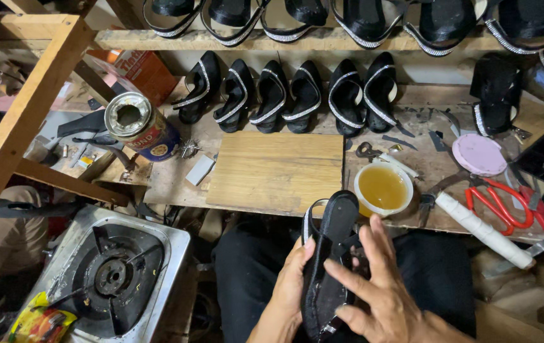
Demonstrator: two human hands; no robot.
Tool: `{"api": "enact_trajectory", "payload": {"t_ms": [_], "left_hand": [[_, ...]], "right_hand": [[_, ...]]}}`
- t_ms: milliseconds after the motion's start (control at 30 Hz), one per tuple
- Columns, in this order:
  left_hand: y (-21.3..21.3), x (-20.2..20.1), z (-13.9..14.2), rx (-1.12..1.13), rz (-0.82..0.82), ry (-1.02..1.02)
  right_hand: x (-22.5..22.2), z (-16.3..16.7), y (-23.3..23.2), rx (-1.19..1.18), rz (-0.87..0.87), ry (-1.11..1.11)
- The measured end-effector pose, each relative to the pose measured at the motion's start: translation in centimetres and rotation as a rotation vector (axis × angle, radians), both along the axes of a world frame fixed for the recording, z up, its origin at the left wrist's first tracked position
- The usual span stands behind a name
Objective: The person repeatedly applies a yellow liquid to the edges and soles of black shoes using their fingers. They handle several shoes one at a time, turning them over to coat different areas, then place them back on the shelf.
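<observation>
**Around the workbench**

Just beyond the fingertips sits a bowl of amber glue point(382, 188), with a bare wooden board point(276, 172) to its left. Farther out, a row of black sandals point(285, 95) lines the bench's back edge. Red-handled scissors point(499, 203) and a pink round lid point(478, 154) lie off to the right. A gas burner point(110, 276) (well left of the fingers) stands below an open tin can point(140, 126).

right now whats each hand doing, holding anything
Left hand: closed around the edge of the black sandal, holding it.
Right hand: open, fingers spread, resting on the same sandal.
</observation>
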State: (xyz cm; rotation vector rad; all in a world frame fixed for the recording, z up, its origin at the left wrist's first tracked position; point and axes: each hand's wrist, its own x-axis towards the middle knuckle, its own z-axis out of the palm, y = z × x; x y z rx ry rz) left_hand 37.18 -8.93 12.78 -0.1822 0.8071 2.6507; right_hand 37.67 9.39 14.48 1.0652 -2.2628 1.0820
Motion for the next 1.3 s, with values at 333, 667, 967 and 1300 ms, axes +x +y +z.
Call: {"api": "enact_trajectory", "payload": {"t_ms": [333, 667, 967, 1300], "left_hand": [[-0.8, 1.4, -0.7, -0.139, 0.023, 0.036], [-1.3, 2.8, 0.8, -0.138, -0.001, 0.049], [-0.9, 4.9, 1.2, -0.1, -0.054, 0.041], [-0.9, 5.3, 1.0, -0.118, -0.034, 0.007]], "right_hand": [[0.0, 0.4, -0.7, 0.041, -0.099, -0.095], [1.3, 1.0, 0.0, -0.122, 0.128, -0.195], [-0.4, 1.8, 0.2, 0.266, -0.356, 0.166], [2.2, 2.3, -0.1, 0.095, -0.161, 0.149]]}}
